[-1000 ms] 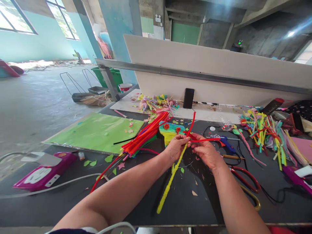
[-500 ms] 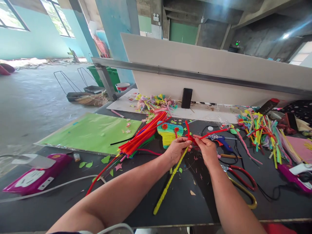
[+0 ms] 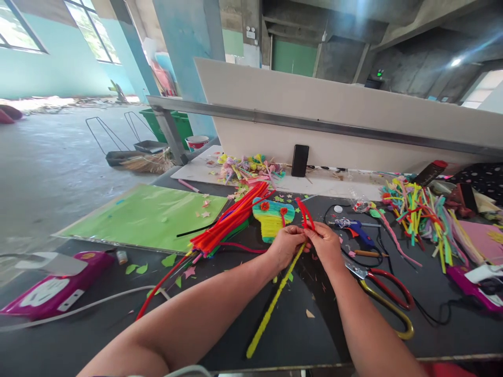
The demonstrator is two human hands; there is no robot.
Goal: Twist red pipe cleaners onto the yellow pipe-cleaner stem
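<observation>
Between the fingertips of both hands is a red pipe cleaner (image 3: 304, 210), its two ends standing up side by side. My left hand (image 3: 288, 242) pinches it where it meets a yellow pipe cleaner (image 3: 275, 301), which slants down toward the table's near edge. My right hand (image 3: 323, 240) is closed on the red pipe cleaner at the same spot; the exact join is hidden by the fingers. Just beyond my left hand lies a yellow and teal wrapped piece (image 3: 271, 220) with red round bits on it. A bundle of red pipe cleaners (image 3: 231, 220) lies to the left.
Scissors (image 3: 387, 296) and a blue glue gun (image 3: 361, 233) lie right of my right arm. A green sheet (image 3: 149, 214) covers the left side. Cut pipe cleaners (image 3: 424, 214) are heaped at right. A black phone (image 3: 300, 160) leans against the back board. Purple power strips lie at both sides.
The red pipe cleaner's right end, stretched out to the right before, now stands up beside the other end. My right hand has moved slightly left, closer to my left hand.
</observation>
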